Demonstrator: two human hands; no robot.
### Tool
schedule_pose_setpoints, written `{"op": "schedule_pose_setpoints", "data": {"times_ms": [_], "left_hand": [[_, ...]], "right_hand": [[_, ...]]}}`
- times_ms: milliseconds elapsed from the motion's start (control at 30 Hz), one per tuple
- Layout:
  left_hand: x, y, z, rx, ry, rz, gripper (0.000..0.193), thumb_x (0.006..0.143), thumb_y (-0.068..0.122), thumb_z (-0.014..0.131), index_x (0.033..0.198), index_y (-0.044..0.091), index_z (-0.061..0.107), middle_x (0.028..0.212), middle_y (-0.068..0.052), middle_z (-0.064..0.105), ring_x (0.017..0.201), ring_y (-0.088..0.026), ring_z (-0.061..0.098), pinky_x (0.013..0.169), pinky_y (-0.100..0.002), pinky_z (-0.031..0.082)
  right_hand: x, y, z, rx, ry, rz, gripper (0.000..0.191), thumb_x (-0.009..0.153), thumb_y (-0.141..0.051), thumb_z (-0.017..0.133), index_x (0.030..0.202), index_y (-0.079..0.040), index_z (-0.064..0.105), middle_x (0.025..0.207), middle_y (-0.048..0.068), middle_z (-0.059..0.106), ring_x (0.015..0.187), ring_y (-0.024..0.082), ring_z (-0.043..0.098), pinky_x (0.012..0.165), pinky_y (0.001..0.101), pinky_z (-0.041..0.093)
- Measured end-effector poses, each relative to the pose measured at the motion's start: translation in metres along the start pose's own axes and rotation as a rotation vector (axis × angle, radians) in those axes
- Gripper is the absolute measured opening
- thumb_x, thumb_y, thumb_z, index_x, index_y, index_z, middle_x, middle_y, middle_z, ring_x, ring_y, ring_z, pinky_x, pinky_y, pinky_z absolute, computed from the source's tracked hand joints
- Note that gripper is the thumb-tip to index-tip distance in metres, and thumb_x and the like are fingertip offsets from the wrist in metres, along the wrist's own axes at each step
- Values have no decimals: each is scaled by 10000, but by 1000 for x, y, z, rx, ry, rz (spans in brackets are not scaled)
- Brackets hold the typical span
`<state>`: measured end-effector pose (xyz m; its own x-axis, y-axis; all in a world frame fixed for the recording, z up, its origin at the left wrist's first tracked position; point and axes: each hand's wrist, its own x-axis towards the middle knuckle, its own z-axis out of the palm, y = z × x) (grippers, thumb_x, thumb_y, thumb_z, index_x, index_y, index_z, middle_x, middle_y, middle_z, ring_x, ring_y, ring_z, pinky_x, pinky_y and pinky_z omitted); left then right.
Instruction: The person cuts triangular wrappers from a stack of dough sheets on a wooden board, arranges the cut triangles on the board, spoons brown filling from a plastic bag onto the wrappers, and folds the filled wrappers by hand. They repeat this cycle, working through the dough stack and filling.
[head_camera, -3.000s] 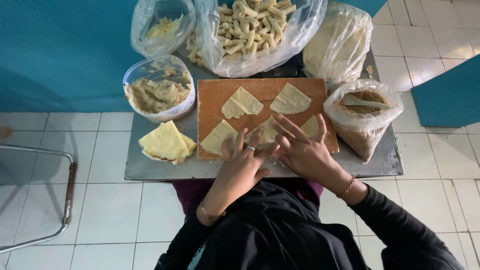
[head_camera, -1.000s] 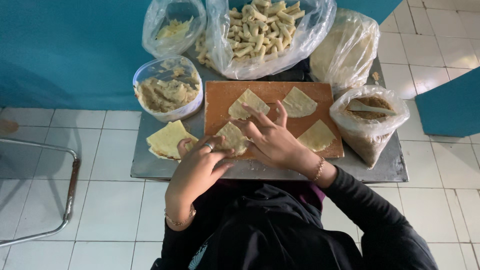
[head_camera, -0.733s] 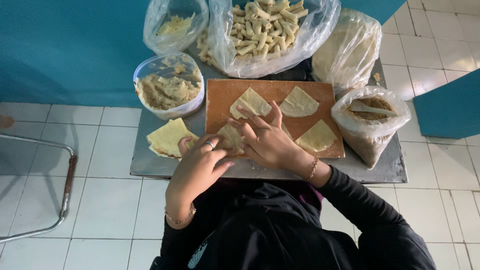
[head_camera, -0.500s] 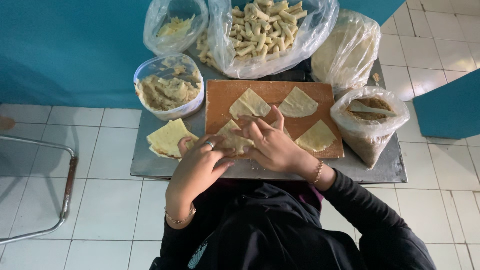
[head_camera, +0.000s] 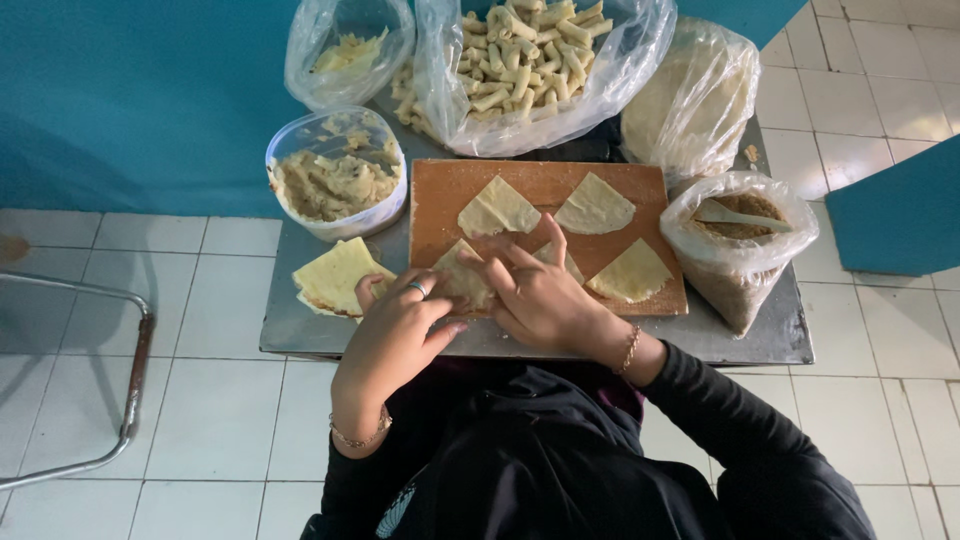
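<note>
A wooden cutting board (head_camera: 450, 190) lies on a small metal table (head_camera: 750, 335). Three pale triangular pastry sheets rest on it: one (head_camera: 498, 208) at the upper left, one (head_camera: 595, 205) upper middle, one (head_camera: 632, 274) at the right. A fourth sheet (head_camera: 462, 278) sits at the board's lower left corner, and both hands are on it. My left hand (head_camera: 395, 325) pinches its left side with curled fingers. From the right, my right hand (head_camera: 540, 295) presses and folds it with spread fingers. A stack of pastry sheets (head_camera: 335, 275) lies left of the board.
A plastic tub of beige filling (head_camera: 335, 180) stands at the back left. Behind the board are a big bag of rolled pastries (head_camera: 525, 55), a smaller bag (head_camera: 345, 50) and a bag of wrappers (head_camera: 690, 95). A bag of brown filling with a spoon (head_camera: 735, 235) stands right. Metal chair frame (head_camera: 130, 390) at left.
My left hand moved from the stack of sheets onto the sheet at the board's corner. Both hands now work that sheet together, folding it.
</note>
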<state>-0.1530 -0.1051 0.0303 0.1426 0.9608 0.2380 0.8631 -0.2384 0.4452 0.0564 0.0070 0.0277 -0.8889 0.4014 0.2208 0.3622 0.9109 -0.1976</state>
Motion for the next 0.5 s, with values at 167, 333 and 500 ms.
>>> {"op": "schedule_pose_setpoints", "data": {"times_ms": [167,333,500], "left_hand": [[1,-1,4,-33,-2,1,268,830,305,754,1051,161,801,1135,-54,724,1167,-224,587,932,-543,286],[1,-4,13,-12,111,52,232,838,315,769,1007,160,799,1247,-93,701,1204,-236,582,970,-542,291],[1,-3,15,1,103,24,190,825,285,776,977,174,804,1221,-72,712,1199,-225,596,991,-557,281]], "right_hand": [[4,-3,-24,-41,-13,-137,403,948,-319,606,1280,-94,580,1323,112,592,1351,264,514,1117,758,103],[49,22,-50,179,158,-144,135,1033,-198,556,1128,-106,578,1161,43,673,1162,262,598,1045,528,375],[126,17,-24,272,201,-237,254,1093,-273,537,1250,-75,520,1095,45,693,1096,288,571,924,445,411]]}}
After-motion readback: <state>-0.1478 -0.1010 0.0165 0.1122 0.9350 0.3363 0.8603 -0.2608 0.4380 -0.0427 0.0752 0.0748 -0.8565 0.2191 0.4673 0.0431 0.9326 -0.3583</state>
